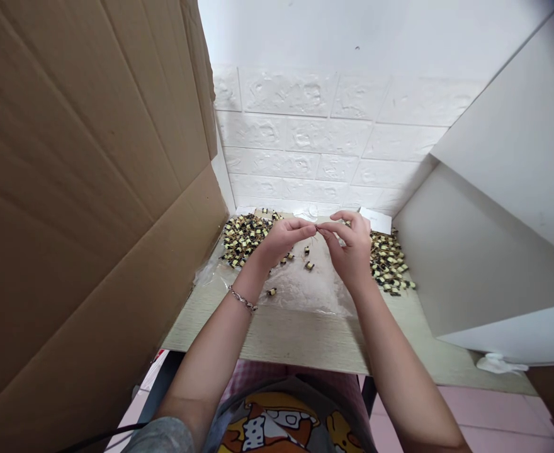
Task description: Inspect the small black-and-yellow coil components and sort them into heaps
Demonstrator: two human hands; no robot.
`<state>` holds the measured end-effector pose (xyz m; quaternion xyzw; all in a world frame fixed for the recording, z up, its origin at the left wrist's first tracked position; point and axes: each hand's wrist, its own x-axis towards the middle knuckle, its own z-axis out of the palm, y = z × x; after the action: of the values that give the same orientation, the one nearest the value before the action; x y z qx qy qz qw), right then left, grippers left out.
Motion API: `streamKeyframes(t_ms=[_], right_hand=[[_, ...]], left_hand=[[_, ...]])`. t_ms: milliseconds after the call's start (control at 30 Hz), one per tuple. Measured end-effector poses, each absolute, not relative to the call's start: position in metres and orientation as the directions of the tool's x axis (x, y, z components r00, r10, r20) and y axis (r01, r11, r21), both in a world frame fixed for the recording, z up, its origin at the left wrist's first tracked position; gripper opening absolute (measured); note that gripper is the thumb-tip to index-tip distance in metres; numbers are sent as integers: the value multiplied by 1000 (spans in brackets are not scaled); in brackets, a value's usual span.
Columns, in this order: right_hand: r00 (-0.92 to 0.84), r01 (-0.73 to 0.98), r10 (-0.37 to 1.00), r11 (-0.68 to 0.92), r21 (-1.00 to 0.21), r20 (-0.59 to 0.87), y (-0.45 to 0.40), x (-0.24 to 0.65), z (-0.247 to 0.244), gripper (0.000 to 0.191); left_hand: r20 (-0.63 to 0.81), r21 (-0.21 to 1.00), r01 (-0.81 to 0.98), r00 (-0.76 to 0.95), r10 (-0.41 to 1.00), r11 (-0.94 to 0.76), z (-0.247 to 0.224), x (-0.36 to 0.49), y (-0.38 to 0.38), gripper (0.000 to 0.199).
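My left hand [284, 240] and my right hand [347, 248] meet above a clear plastic sheet [312, 292], their fingertips pinching something tiny and thin near the middle. It is too small to identify. Two heaps of small coil bobbins with yellow tape and black cores lie on either side: one heap [243, 239] is beyond my left hand, and the other [389, 262] is beside my right hand. Several loose bobbins, such as one [309, 265] below my fingers, lie apart on the plastic. A chain bracelet [242, 299] circles my left wrist.
A large cardboard sheet [83, 195] walls off the left side, and a white panel [494, 214] stands on the right. Behind the light wood table [267, 333] rises a white brick-textured wall [324, 148]. A white paper slip [376, 221] lies at the back.
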<state>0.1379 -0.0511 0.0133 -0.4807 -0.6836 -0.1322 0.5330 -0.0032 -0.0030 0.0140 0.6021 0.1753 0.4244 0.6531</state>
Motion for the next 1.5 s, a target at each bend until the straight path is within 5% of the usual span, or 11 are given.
streamKeyframes(t_ms=[267,533,633,733,867,1067,1500], right_hand=[[185,513,693,537,-670,697,-46,139,11,24],[224,489,790,416,-767,571,-37,140,1,17],[220,304,898,309,-901,382,-35,138,0,23],[145,-62,988,63,-996,53,-35,134,0,25],[20,-395,985,-151,-906,-173,-35,126,-3,23],[61,-625,983,-97,-775,-172,-35,119,-7,12],[67,-741,970,-108,-663,-233,-36,118,-5,5]], left_hand=[[384,923,-133,231,894,-362,5,1,5,31],[587,801,29,159,794,-598,3,-3,9,23],[639,745,94,185,747,-661,4,-3,7,20],[684,681,156,213,697,-716,5,-3,6,17],[754,556,295,214,621,-777,6,-3,3,17],[841,332,459,251,479,-824,3,0,2,17],[842,213,553,315,438,-805,-2,3,2,18]])
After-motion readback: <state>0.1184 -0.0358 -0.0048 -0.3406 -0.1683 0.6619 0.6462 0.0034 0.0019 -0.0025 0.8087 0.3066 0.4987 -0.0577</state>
